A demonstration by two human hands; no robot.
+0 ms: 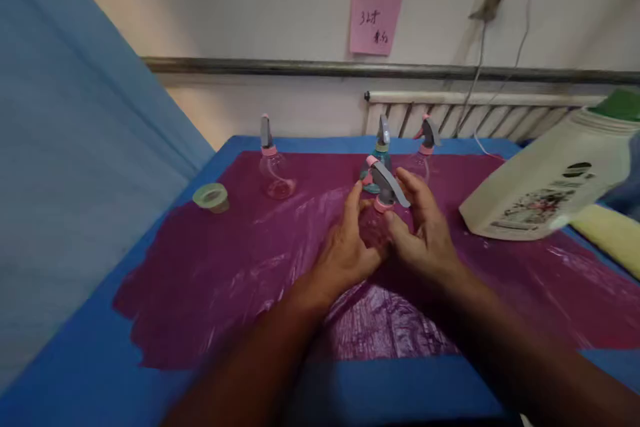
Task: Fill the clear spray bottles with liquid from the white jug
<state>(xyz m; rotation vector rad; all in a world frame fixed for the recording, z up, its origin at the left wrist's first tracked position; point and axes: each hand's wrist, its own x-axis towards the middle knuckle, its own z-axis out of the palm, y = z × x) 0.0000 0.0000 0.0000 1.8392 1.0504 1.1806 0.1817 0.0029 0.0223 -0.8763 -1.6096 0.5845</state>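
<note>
A small clear spray bottle (374, 221) with a grey trigger and pink collar is held between both my hands over the magenta plastic sheet (210, 267). My left hand (345, 250) wraps the bottle's left side, fingers curled. On the right side and at the neck, my right hand (423, 230) grips it just under the spray head (386, 183). The bottle body is mostly hidden by my fingers.
Three more spray bottles stand at the back: one clear (273, 163), one teal (381, 150), one clear (425, 147). A green cap (211, 196) lies at left. A large white jug with a green lid (555, 180) lies tilted at right, beside a yellow cloth (613, 237).
</note>
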